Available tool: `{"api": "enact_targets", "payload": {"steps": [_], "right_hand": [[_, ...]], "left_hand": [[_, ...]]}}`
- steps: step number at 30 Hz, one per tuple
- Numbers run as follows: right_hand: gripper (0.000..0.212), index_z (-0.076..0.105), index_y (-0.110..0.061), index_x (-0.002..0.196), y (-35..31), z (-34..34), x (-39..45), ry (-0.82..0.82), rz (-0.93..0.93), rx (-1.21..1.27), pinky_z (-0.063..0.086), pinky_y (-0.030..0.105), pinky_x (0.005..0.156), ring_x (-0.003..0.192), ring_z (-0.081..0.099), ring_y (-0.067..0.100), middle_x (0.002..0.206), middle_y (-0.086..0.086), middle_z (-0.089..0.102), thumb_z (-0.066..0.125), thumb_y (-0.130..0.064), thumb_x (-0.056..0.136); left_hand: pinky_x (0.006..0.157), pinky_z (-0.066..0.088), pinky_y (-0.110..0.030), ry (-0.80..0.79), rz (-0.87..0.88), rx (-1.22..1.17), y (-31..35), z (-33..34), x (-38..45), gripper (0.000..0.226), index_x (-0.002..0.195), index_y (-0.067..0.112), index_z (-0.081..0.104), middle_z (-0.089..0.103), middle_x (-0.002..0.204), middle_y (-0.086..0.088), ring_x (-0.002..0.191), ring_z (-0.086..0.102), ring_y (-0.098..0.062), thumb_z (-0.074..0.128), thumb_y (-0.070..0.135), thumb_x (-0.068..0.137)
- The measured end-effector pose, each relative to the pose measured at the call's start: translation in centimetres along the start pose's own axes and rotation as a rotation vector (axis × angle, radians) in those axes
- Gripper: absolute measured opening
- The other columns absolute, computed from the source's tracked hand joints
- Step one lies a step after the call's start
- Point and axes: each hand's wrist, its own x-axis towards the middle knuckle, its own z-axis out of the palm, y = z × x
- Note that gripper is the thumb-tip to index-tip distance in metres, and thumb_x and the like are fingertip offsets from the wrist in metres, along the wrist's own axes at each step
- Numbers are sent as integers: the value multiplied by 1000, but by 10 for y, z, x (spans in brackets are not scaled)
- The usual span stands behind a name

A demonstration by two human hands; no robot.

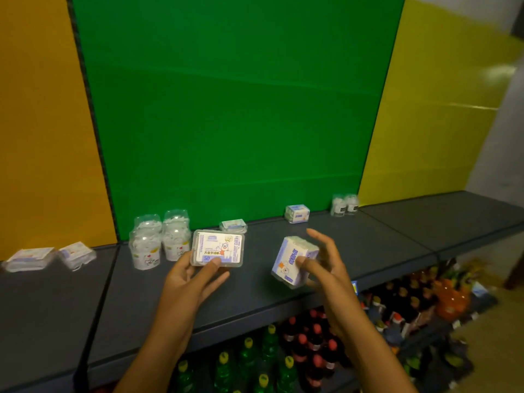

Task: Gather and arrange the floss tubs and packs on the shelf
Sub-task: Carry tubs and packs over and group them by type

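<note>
Holding a flat pack (217,248) in the left hand (190,276) and a tilted pack (293,260) in the right hand (323,265) above the shelf (368,251), set both squarely beside the tubs (160,242).

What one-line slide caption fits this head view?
Left hand and right hand each hold a floss pack above a dark shelf scattered with floss tubs.

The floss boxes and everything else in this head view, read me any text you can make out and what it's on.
"方盒牙线棒" and "50": flat floss box, held by the left hand.
Pack in the right hand: blue print, blurred.
Tubs, far packs, bottles: too small.
</note>
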Motion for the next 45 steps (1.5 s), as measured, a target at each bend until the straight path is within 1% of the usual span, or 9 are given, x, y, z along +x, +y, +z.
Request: {"api": "enact_targets", "payload": {"steps": [3,8,14,22,29,32,36,39,45], "right_hand": [[48,52,-33,129,2,-20,15,29,22,40,58,36,75,91,71,16,94,-9,72,65,-7,90],[41,50,-22,126,14,-56,60,139,29,41,59,43,80,97,71,19,110,1,70,65,-10,90],[34,51,-12,116,27,-91,132,161,19,-45,55,22,65,89,71,9,109,7,67,65,-1,87],[38,59,-19,120,51,-119,204,114,9,-160,52,14,69,91,67,-2,111,-3,68,69,-5,86],[35,64,-23,123,67,-145,254,117,11,-203,52,12,70,95,66,1,116,-7,66,68,-16,89],[30,63,-20,115,76,-162,279,139,-4,-249,56,19,70,93,66,5,112,-1,65,71,-19,86],[24,63,-19,102,90,-184,311,101,7,-268,60,43,75,95,67,23,107,3,66,75,-25,82],[21,64,-19,100,99,-194,332,19,9,-342,58,30,67,86,67,16,100,0,68,74,-28,84],[21,68,-24,104,122,-207,369,-117,-139,-619,42,16,79,96,54,7,108,-1,54,69,-37,87]], "left_hand": [[84,57,-32,-29,-7,-11,-15,22,19,30,120,6,58,70,112,-12,105,67,-24,58,4,89],[85,56,-33,-72,-28,-41,-44,60,62,32,120,6,58,70,112,-11,105,67,-25,58,3,89],[84,57,-32,-91,-42,-66,-66,104,127,24,110,12,62,71,108,-10,104,67,-24,58,3,88],[86,56,-34,-106,-69,-41,-93,135,193,25,112,12,61,72,109,-9,103,67,-23,59,4,88],[86,56,-34,-63,-80,1,-106,158,221,24,110,11,62,72,107,-10,102,68,-23,59,4,87],[87,55,-35,-42,-53,20,-110,168,232,26,113,10,62,71,109,-9,102,68,-22,60,5,88],[87,56,-35,28,-32,27,-121,186,240,23,110,11,63,72,107,-9,100,69,-21,60,5,88],[86,56,-34,97,-9,29,-128,202,245,22,108,9,63,72,106,-11,99,69,-22,60,5,87],[85,56,-33,175,25,38,-144,233,247,26,110,8,63,72,107,-12,100,69,-24,62,7,85]]}}
